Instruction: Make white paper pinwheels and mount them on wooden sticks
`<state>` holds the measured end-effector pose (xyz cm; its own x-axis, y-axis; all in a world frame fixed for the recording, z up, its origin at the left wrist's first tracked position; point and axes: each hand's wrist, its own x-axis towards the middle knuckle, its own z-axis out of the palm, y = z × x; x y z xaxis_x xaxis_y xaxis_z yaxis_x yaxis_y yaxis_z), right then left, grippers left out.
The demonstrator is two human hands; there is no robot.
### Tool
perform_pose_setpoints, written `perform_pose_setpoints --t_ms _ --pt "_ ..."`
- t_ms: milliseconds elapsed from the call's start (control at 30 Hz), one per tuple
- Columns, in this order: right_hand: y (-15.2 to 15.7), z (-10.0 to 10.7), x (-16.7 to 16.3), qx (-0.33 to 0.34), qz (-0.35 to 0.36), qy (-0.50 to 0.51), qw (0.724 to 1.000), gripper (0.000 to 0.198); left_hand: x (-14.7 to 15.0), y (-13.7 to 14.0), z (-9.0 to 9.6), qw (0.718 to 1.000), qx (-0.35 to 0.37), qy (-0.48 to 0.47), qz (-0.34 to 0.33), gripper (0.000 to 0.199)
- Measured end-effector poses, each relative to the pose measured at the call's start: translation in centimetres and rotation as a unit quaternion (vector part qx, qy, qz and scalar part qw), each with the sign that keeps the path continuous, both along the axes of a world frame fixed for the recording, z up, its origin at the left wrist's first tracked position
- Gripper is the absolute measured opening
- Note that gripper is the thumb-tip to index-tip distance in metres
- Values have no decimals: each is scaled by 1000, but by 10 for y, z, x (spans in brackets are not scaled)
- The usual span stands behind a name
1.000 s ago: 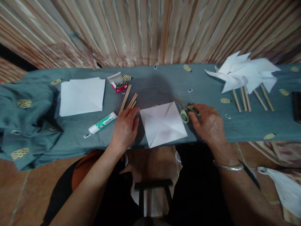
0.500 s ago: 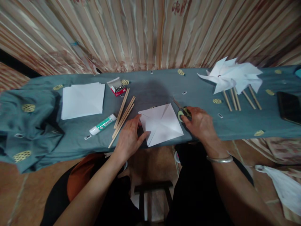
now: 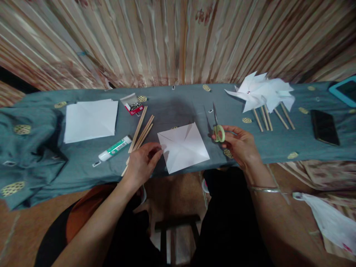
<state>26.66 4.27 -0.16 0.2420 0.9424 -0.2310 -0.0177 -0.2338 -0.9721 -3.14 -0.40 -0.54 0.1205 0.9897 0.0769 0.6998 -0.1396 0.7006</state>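
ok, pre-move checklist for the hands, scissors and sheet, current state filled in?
1. Scissors held in the right hand: ok, by the handles.
2. Scissors clear of the white sheet: ok, cloth shows between them.
3. Sheet lying on the cloth: ok.
4. Left hand steadying the sheet: cannot tell; it's at the left edge, contact unclear.
5. Small red-and-white box closed: not ok, lid up.

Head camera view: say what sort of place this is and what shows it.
Probably a room in a home, with a spot set up for papercraft: a pleated curtain hangs behind, a pineapple-patterned cloth is spread in front, and white paper pinwheels lie on it.
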Motion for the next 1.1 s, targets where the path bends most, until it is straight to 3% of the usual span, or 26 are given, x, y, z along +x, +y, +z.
perform_pose_setpoints --t_ms 133,367,533,700,800,933,1033,1100 --pt "0 2 1 -12 -4 70 997 48 3 -1 5 1000 -18 -19 -1 31" --pt "-2 -11 -8 -25 41 -109 993 82 1 0 7 999 -33 -4 5 35" --pt "-8 -8 -24 6 103 -344 933 88 1 0 7 999 -52 1 -1 37" --pt "-8 -4 -35 -4 152 -423 893 72 0 -1 5 998 -64 9 1 42" --pt "-5 -6 -34 -14 153 -367 918 71 -1 -1 2 997 -72 -5 6 44" --pt "-3 -7 -31 -51 108 -130 984 79 -1 0 -3 993 -101 -55 23 44" --pt "-3 -5 -32 -60 61 41 996 75 2 0 -3 982 -131 -124 62 48" --pt "-3 -2 -35 -41 36 97 994 64 7 -1 -1 964 -152 -200 86 51"
